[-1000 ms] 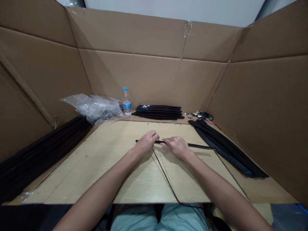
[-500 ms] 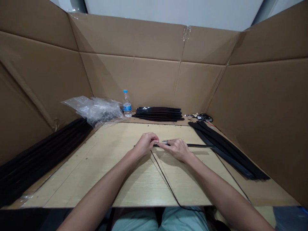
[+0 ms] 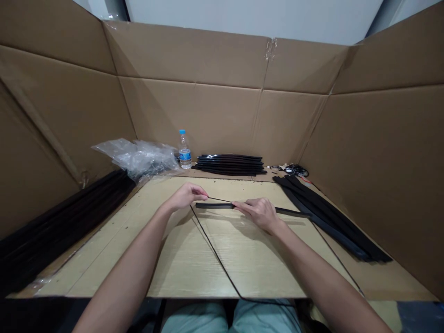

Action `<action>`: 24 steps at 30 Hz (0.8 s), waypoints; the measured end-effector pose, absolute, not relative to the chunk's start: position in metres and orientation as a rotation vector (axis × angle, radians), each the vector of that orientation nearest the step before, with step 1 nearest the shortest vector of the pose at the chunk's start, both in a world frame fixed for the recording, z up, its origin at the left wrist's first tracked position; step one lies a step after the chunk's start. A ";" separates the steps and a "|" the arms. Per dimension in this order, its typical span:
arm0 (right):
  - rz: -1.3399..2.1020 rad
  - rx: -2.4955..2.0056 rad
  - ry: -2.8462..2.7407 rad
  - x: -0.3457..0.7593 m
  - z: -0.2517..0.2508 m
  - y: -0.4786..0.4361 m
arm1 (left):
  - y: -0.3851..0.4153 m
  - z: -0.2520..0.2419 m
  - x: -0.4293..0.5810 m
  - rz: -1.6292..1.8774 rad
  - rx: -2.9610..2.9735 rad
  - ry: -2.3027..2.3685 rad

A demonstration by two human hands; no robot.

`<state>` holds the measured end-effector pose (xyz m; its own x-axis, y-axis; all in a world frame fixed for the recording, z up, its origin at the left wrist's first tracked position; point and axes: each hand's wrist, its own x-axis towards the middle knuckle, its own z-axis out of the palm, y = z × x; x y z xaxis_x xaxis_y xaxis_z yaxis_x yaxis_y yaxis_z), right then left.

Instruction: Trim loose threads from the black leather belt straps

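A black rubber strip [image 3: 215,206] lies across the far part of the pale wooden board [image 3: 173,273], and its right end runs out past my right hand. My right hand [image 3: 257,213] closes around the strip. My left hand [image 3: 185,196] sits to the left of the strip's end, pinching a thin black cord [image 3: 219,200] that stretches from the strip to my fingers. A long loop of this cord [image 3: 212,256] trails down the board towards my lap.
Cardboard walls [image 3: 194,120] surround the board. A bundle of black strips [image 3: 62,217] lies at the left, another [image 3: 329,217] at the right, and a stack [image 3: 229,164] at the back. A plastic bag [image 3: 138,157], water bottle [image 3: 185,152] and small dark parts [image 3: 291,169] also stand at the back.
My left hand has moved left, away from my right hand, and the thin cord now stretches between the strip and my left fingers. The cord's trailing loop has shifted left.
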<state>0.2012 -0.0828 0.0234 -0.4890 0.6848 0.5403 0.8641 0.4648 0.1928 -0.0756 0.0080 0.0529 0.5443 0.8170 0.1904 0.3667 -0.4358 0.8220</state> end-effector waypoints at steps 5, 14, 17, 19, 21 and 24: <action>-0.645 -1.166 -2.218 0.204 0.030 -0.085 | 0.010 0.044 -0.079 0.824 1.966 0.953; -0.633 -0.943 -2.139 0.192 0.042 -0.100 | -0.046 0.042 -0.014 0.700 1.928 0.653; -0.616 -0.944 -2.115 0.194 0.045 -0.101 | -0.051 0.048 -0.008 0.833 1.869 0.760; -0.598 -0.965 -2.092 0.197 0.048 -0.100 | -0.055 0.049 -0.008 0.984 1.810 0.929; -0.578 -0.996 -2.062 0.201 0.050 -0.099 | -0.069 0.046 -0.010 1.147 1.736 1.115; -0.548 -1.053 -2.009 0.208 0.050 -0.097 | -0.114 0.031 -0.013 1.380 1.663 1.269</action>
